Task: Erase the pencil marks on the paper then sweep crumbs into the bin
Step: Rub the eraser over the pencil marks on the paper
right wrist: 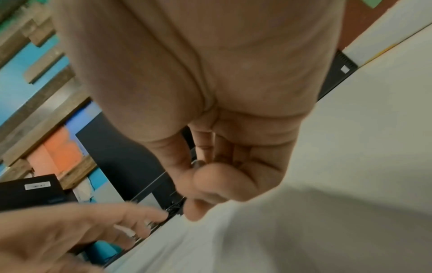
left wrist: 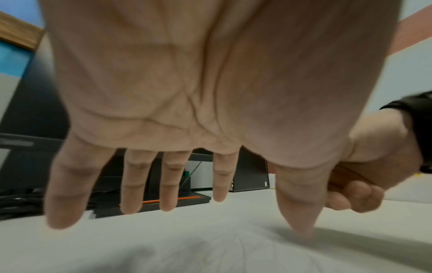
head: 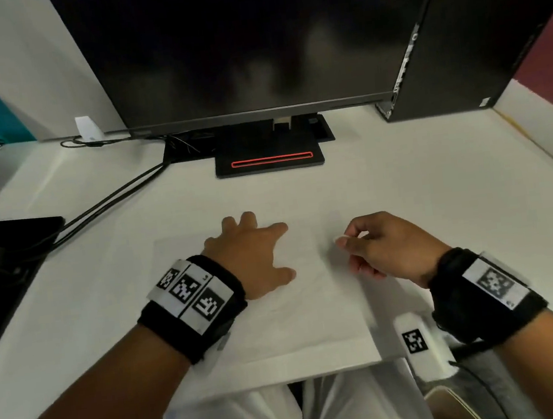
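Note:
A white sheet of paper [head: 297, 317] lies on the white desk in front of me, with faint pencil lines [left wrist: 245, 254] near its middle. My left hand [head: 258, 242] rests on the paper's upper left part with its fingers [left wrist: 133, 184] spread and straight, the thumb tip touching the sheet. My right hand [head: 347, 241] hovers over the paper's right edge with its fingers curled. Its thumb and forefinger pinch a small white eraser [head: 339, 238], which shows as a pale bit [right wrist: 198, 163] in the right wrist view. No bin is in view.
A dark monitor [head: 249, 40] stands behind the paper on a black base [head: 269, 160]. A black computer tower [head: 457, 51] is at the back right. Cables [head: 112, 200] run to black gear [head: 0, 275] at the left. A white tagged device [head: 421, 344] hangs at the desk's front edge.

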